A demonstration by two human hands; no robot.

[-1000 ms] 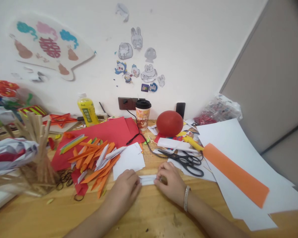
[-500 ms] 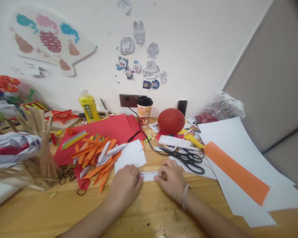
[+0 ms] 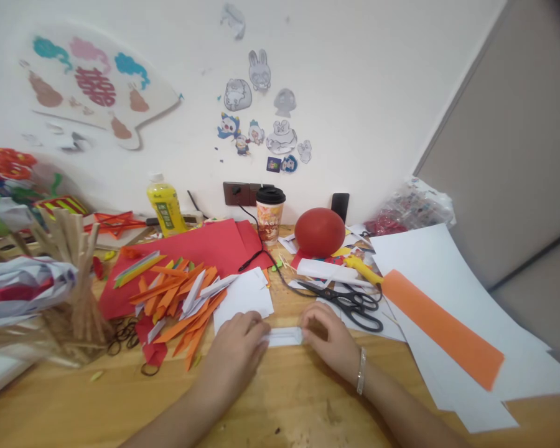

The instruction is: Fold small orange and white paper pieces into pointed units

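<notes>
A small folded white paper strip [image 3: 284, 336] lies flat on the wooden table between my hands. My left hand [image 3: 239, 348] has its fingers closed over the strip's left end, hiding that part. At the right end, my right hand [image 3: 332, 344] curls its thumb and fingers against the edge, a bracelet on its wrist. Just behind my left hand are white paper sheets [image 3: 248, 294], beside a heap of folded orange paper strips [image 3: 170, 295]. Black-handled scissors [image 3: 354, 306] rest behind my right hand.
A red balloon [image 3: 320, 231], a lidded paper cup [image 3: 269, 218] and a yellow bottle [image 3: 167, 205] stand near the wall. A black cable [image 3: 280, 274] crosses the table. Large white sheets [image 3: 429, 298] with an orange strip [image 3: 443, 330] lie right; wooden sticks [image 3: 77, 261] stand left.
My right hand has shifted slightly right, its thumb sliding off the strip's top to its end. More of the folded strip shows between my hands. The view has tilted slightly.
</notes>
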